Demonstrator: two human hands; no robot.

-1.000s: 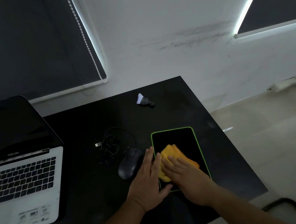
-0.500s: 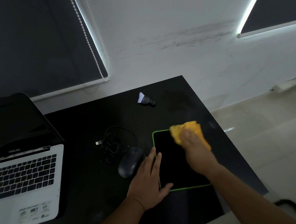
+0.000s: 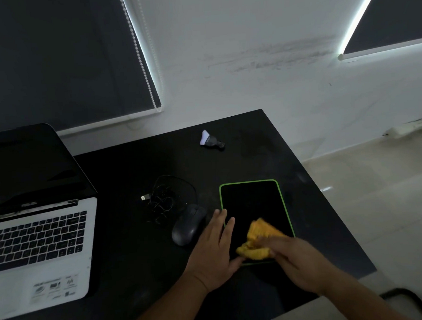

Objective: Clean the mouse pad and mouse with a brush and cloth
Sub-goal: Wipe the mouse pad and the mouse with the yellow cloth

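A black mouse pad (image 3: 252, 201) with a green border lies on the black desk (image 3: 126, 237). My right hand (image 3: 298, 260) presses a crumpled yellow cloth (image 3: 258, 240) onto the pad's near end. My left hand (image 3: 213, 247) lies flat with fingers spread on the pad's left edge. A black mouse (image 3: 187, 227) sits just left of that hand, its cable (image 3: 168, 198) tangled behind it. A small brush (image 3: 210, 140) with white bristles and a dark handle lies farther back on the desk.
An open laptop (image 3: 37, 232) with a white keyboard deck stands at the left. The desk's right edge drops to a pale tiled floor (image 3: 377, 187). A white wall and dark window blinds (image 3: 60, 57) rise behind the desk. A dark chair part (image 3: 408, 298) shows at the bottom right.
My right hand has swept the yellow cloth from the pad's far right corner back to its near end. My left hand stays put on the pad's left edge.
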